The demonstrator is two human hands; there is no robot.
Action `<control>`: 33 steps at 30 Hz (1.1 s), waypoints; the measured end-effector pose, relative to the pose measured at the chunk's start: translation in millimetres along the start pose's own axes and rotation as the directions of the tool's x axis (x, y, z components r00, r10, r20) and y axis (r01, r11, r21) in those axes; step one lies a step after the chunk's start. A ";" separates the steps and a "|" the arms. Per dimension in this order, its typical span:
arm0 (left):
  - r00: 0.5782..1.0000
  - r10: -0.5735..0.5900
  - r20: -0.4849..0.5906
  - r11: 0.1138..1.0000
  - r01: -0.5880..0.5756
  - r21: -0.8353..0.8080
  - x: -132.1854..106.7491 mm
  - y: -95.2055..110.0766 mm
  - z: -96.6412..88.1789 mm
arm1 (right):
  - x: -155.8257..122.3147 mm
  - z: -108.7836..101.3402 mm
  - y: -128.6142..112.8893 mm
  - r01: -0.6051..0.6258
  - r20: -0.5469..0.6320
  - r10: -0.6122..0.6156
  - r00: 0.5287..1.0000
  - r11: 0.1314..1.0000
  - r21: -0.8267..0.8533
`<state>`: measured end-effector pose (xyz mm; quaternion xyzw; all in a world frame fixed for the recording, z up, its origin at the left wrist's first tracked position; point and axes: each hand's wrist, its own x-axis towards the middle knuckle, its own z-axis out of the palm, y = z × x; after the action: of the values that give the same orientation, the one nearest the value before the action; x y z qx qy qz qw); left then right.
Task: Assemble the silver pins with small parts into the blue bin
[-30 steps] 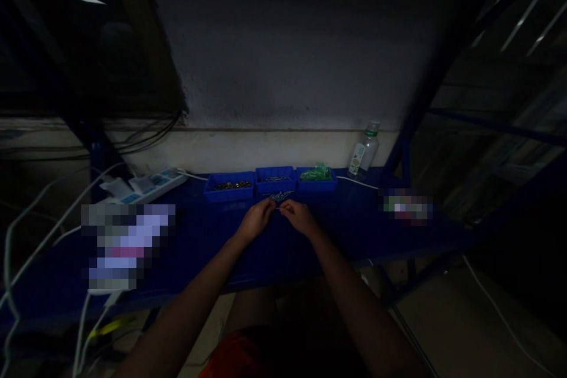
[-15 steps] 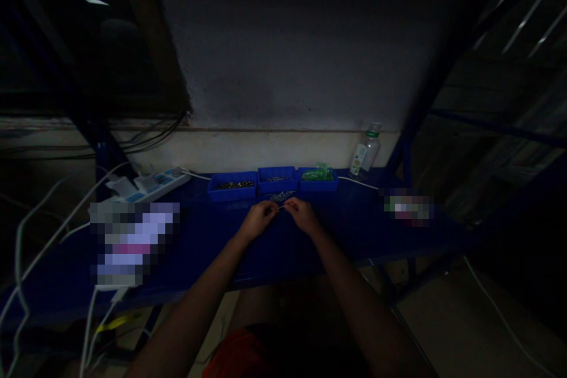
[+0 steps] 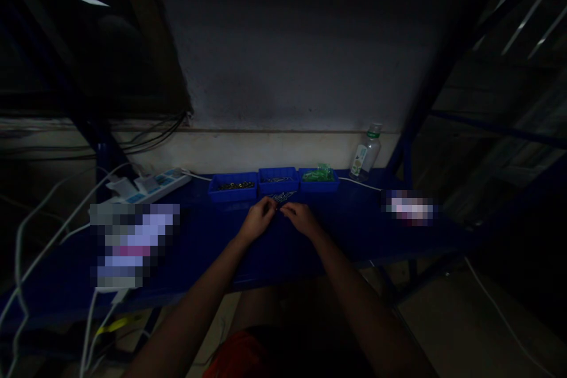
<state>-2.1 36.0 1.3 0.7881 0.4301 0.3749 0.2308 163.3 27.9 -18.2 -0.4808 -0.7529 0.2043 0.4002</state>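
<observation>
The scene is very dim. My left hand point(image 3: 258, 220) and my right hand point(image 3: 300, 216) meet fingertip to fingertip over the blue shelf point(image 3: 199, 242), both pinched on a small thin part that I cannot make out. Just beyond them lies a small pile of metal pieces point(image 3: 282, 195). Behind that stand three blue trays: the left tray point(image 3: 231, 186) with small dark parts, the middle tray point(image 3: 277, 178) with thin metal parts, the right tray point(image 3: 318, 180) with green pieces.
A plastic bottle point(image 3: 365, 155) stands at the back right by a blue upright. A white power strip point(image 3: 149, 185) with white cables lies at the back left. Blurred-out items sit on the shelf at left and right. The wall rises behind.
My hands have drawn closer together, fingertips now touching; the thin part seen between them earlier is hidden. The view barely shifted.
</observation>
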 end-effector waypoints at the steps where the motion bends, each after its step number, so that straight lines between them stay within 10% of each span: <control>1: 1.000 -0.014 -0.011 1.000 0.014 0.002 -0.7 1.3 -0.6 | 0.3 -0.1 0.4 -0.019 -0.012 0.019 1.000 1.000 0.018; 22: 0.993 0.047 0.105 0.994 -0.056 0.089 0.9 -4.0 3.1 | 2.1 -0.8 7.0 -0.071 -0.019 0.077 0.997 0.974 0.215; 33: 0.990 -0.032 0.136 0.992 0.048 -0.118 5.3 -10.4 -5.4 | 3.7 -3.2 12.6 -0.073 -0.044 0.089 0.995 0.957 0.281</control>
<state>-9.8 46.2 -0.4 0.7873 0.4058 0.3420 0.3139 172.2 36.6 -23.5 -0.4556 -0.6848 0.3110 0.4762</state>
